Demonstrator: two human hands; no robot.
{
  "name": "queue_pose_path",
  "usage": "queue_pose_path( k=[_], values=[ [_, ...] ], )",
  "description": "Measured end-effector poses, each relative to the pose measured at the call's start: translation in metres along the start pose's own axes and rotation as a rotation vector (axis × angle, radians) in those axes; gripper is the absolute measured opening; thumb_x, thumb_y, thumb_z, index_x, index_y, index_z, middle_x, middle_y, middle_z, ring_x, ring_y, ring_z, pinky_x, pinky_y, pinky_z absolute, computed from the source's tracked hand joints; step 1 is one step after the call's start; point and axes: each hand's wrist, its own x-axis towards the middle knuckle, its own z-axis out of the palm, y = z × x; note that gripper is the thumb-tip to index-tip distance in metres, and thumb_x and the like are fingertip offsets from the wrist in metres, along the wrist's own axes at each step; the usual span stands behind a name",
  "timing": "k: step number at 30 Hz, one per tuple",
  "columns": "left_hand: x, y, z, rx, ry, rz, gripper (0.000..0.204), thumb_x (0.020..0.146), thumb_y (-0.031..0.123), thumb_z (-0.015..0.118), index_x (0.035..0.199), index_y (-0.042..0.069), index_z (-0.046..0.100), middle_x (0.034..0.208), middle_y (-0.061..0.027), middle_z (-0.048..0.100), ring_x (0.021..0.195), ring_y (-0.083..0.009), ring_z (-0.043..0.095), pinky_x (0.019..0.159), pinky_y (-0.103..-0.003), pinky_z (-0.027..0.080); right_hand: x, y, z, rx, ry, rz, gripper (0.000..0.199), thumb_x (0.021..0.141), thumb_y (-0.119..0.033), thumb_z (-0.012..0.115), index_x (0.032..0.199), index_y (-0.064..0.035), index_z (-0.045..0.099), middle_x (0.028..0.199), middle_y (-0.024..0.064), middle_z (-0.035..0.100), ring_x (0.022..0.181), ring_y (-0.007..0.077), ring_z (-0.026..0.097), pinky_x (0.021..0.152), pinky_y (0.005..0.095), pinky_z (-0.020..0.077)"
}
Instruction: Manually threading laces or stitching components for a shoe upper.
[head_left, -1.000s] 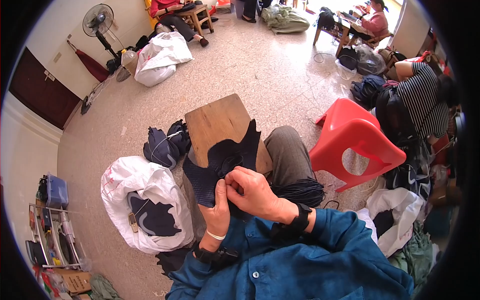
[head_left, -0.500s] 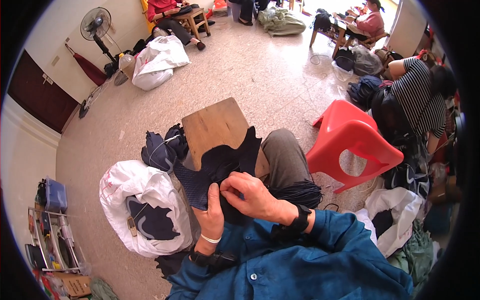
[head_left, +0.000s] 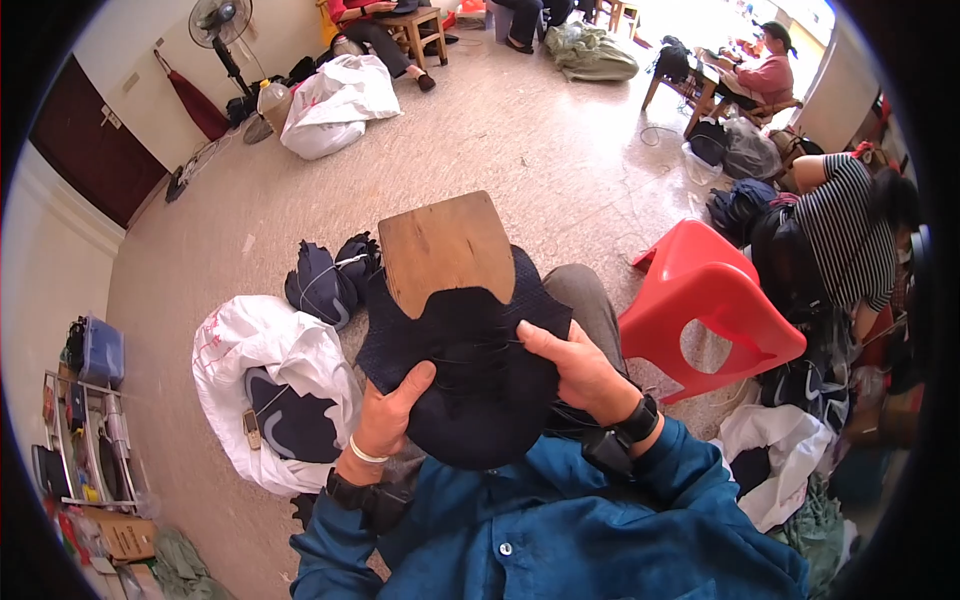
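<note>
A dark navy shoe upper [head_left: 480, 415] is spread flat in front of me, with lacing across its middle. On its left edge my left hand [head_left: 392, 408] is closed, thumb on top and fingers underneath. My right hand [head_left: 588, 372] grips the opposite edge the same way. The upper's far edge overlaps a wooden stool top [head_left: 447, 245]. To the left stands a white sack [head_left: 215, 365] holding dark cut pieces [head_left: 300, 420] and a small phone-like object [head_left: 251, 428]. Tied bundles of similar dark pieces [head_left: 320, 283] lie on the floor beyond it.
A red plastic stool [head_left: 715, 290] is at my right, near a bending person in a striped shirt [head_left: 845, 235]. Another white sack [head_left: 775, 425] lies at the lower right. A shelf rack [head_left: 95, 440] stands far left. Seated people work at the back, near a fan [head_left: 220, 22].
My right hand has left its pinch at the upper's middle and moved right to the edge. The upper, bunched before, is now opened out flat between both hands. The view has shifted slightly.
</note>
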Motion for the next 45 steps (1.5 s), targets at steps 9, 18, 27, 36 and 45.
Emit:
queue_pose_path(
  k=[9,18,27,36,45],
  values=[
    [-0.002,-0.019,-0.002,-0.343,-0.176,-0.121,0.048,0.096,0.011,0.071,0.140,0.001,0.055,0.133,-0.0094,0.063,0.118,-0.0223,0.063,0.103,-0.036,0.051,-0.007,0.023,-0.015,0.536,-0.072,0.195,0.034,0.102,-0.016,0.061,0.132,-0.0012,0.059,0.126,0.0106,0.069,0.110,0.0230,0.069,0.100,0.0382,0.0552],
    [0.019,-0.018,-0.015,-0.192,-0.176,-0.187,0.044,0.094,0.012,0.075,0.134,0.002,0.059,0.128,-0.0056,0.066,0.117,-0.0179,0.063,0.101,-0.034,0.052,0.015,0.026,-0.028,0.556,0.062,0.164,0.030,0.104,-0.015,0.056,0.131,-0.0010,0.060,0.127,0.0118,0.069,0.111,0.0242,0.069,0.100,0.0399,0.0562],
    [0.012,-0.026,-0.023,-0.318,-0.223,-0.234,0.054,0.093,0.006,0.074,0.142,0.004,0.053,0.134,-0.0073,0.063,0.122,-0.0211,0.061,0.103,-0.039,0.051,0.015,0.036,-0.023,0.635,0.069,0.243,0.033,0.104,-0.019,0.058,0.132,-0.0024,0.060,0.128,0.0125,0.069,0.112,0.0264,0.069,0.102,0.0416,0.0551],
    [0.025,-0.045,-0.020,-0.312,-0.138,-0.253,0.056,0.096,0.010,0.071,0.147,0.007,0.048,0.135,-0.0085,0.063,0.122,-0.0212,0.060,0.103,-0.036,0.051,0.017,0.029,-0.027,0.499,0.137,0.224,0.044,0.102,-0.018,0.063,0.141,-0.0021,0.052,0.135,0.0134,0.064,0.117,0.0262,0.066,0.106,0.0415,0.0518],
    [0.032,-0.017,-0.026,-0.044,-0.214,-0.114,0.048,0.091,0.011,0.078,0.135,0.003,0.059,0.126,-0.0058,0.067,0.113,-0.0159,0.063,0.099,-0.033,0.052,0.012,0.030,-0.020,0.145,0.179,0.204,0.044,0.098,-0.010,0.067,0.138,-0.0016,0.053,0.131,0.0125,0.064,0.116,0.0234,0.066,0.101,0.0392,0.0551]
  ],
)
